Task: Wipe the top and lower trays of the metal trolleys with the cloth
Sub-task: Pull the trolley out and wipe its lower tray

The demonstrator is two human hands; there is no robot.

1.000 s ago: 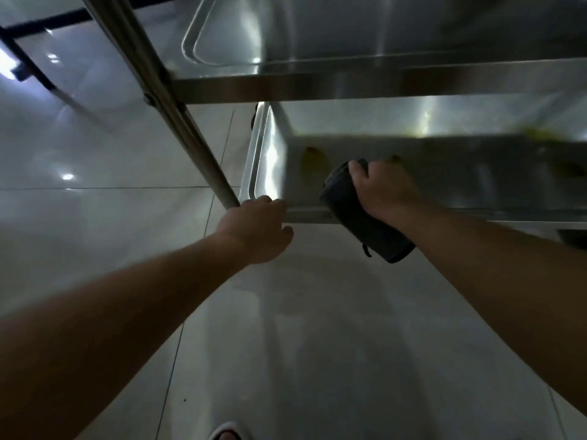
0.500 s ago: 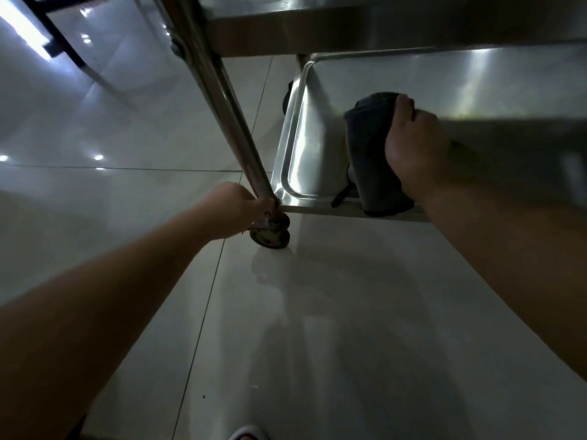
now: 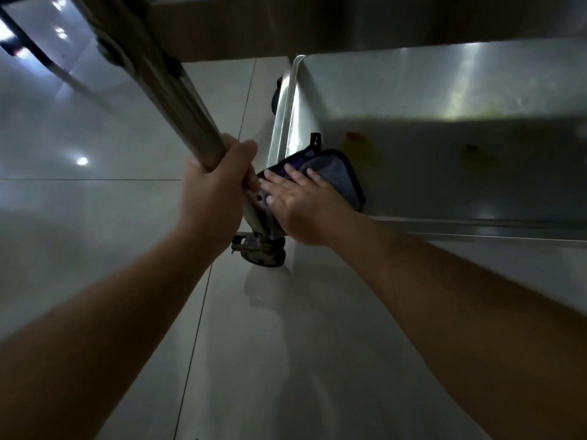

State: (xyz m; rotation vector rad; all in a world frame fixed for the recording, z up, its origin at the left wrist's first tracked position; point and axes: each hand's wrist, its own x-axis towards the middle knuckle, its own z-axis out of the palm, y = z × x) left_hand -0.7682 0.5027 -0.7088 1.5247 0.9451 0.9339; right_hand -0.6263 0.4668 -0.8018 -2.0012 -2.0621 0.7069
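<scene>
The metal trolley's lower tray (image 3: 444, 173) fills the upper right, with yellowish stains on its shaded surface. A dark grey-purple cloth (image 3: 341, 177) lies in the tray's near left corner. My right hand (image 3: 301, 204) presses flat on the cloth with straight fingers pointing left. My left hand (image 3: 216, 192) grips the trolley's upright leg (image 3: 165, 87) just above the castor (image 3: 263, 254). The upper tray's underside (image 3: 381, 20) spans the top of the view.
Glossy pale floor tiles (image 3: 95, 217) surround the trolley and reflect ceiling lights. A second castor (image 3: 275, 98) shows behind the tray's far left corner. A dark bar (image 3: 28, 49) crosses the top left.
My right hand has slid the cloth toward the tray's near left corner and now lies flat on it. My left hand has shifted up the leg slightly. The camera has moved closer.
</scene>
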